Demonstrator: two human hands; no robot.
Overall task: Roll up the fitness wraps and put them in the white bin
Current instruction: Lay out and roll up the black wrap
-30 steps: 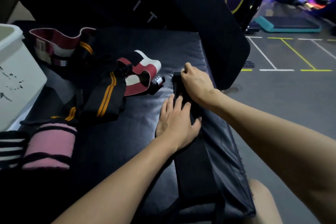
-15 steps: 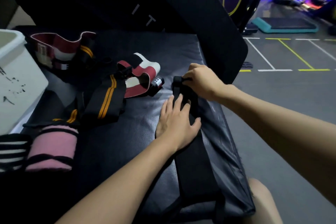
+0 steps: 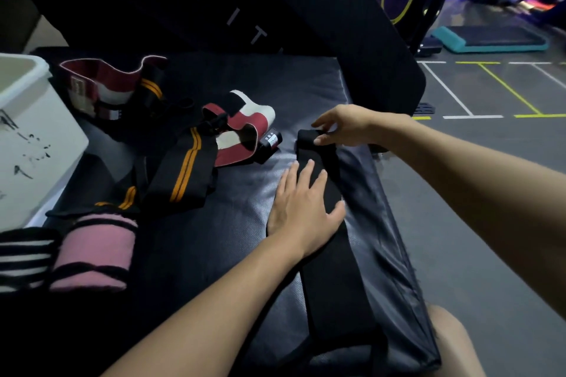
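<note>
The left grip (image 3: 303, 208) presses flat on a black wrap (image 3: 330, 254) stretched along the worktop (image 3: 214, 242). Just beyond it, the right grip (image 3: 343, 127) pinches the wrap's folded far end. A white bin (image 3: 33, 144) stands far left.

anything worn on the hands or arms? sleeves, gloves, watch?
Nothing worn that shows. The left hand and right hand are bare: no gloves, rings or tape. Both forearms are bare up to the frame edge, with no sleeves, watch or wristband visible. A bare knee shows at the bottom right.
</note>
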